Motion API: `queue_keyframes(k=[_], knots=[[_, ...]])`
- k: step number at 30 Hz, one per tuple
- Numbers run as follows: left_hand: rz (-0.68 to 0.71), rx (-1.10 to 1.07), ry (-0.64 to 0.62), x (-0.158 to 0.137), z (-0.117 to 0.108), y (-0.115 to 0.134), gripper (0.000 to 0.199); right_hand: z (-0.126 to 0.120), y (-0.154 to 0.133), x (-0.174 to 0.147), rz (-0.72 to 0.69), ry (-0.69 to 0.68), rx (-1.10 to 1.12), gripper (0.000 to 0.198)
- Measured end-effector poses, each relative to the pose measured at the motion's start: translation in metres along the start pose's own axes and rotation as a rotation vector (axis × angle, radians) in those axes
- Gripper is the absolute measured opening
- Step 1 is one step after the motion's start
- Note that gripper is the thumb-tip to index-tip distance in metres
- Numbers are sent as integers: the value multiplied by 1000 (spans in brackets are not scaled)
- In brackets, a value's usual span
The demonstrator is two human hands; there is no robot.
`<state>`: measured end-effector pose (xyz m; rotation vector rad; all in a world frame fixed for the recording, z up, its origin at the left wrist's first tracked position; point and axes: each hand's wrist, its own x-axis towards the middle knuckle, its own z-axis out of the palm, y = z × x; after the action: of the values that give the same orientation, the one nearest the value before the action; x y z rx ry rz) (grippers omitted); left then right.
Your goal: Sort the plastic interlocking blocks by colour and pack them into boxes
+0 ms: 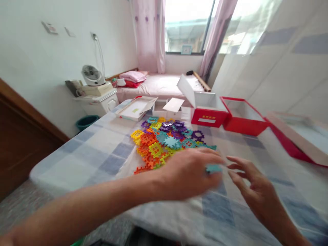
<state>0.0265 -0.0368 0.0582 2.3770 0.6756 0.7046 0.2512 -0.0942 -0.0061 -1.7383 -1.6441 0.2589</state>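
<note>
Left hand (191, 174): blurred, fingers partly curled, apparently pinching a light-blue plastic piece (214, 168) over the checked tablecloth (84, 153).
Right hand (253, 181): just beside, half open, seemingly empty.
Hazard: a loose pinch could drop the piece.
Obstruction: left hand hides the near edge of the interlocking-piece pile (155, 149).
Background: open red box (210, 118) beyond.

One pile of plastic pieces (171, 142), too overlapped to count, has three red-sided boxes (208, 118) to its right and two hands (258, 188) toward its near right. Beyond the pile are one bed (166, 83) and one fan (92, 77).
</note>
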Motion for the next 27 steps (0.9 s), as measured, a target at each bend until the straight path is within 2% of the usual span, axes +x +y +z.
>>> queue_keyframes(k=[1,2,5,7,8,11,14,17,20,22,25,27], knots=[[-44,32,146,2,-13,-22,28,-1,5,4,9,-38,0,34],[-154,81,273,4,-24,-47,30,-1,9,8,11,-73,-2,32],[-376,169,532,-2,-47,-127,40,2,18,21,-19,-145,-12,28],[-410,213,618,-13,-53,-165,47,7,21,30,-37,-144,-42,29],[-448,175,617,-18,-53,-177,49,10,21,36,-52,-133,-64,30],[-510,98,570,-29,-49,-188,53,23,16,54,-114,-107,-164,32],[-482,127,539,-28,-44,-187,52,37,11,69,-155,-98,-245,31],[-452,151,515,-27,-44,-192,51,48,10,73,-166,-75,-208,32],[-435,165,510,-27,-45,-200,51,49,14,72,-144,-27,-64,33],[-431,171,504,-28,-46,-203,50,41,20,73,-69,-13,100,32],[-442,176,493,-27,-47,-202,47,21,34,81,80,-60,388,28],[-447,178,488,-27,-48,-202,46,8,44,86,136,-109,480,26]])
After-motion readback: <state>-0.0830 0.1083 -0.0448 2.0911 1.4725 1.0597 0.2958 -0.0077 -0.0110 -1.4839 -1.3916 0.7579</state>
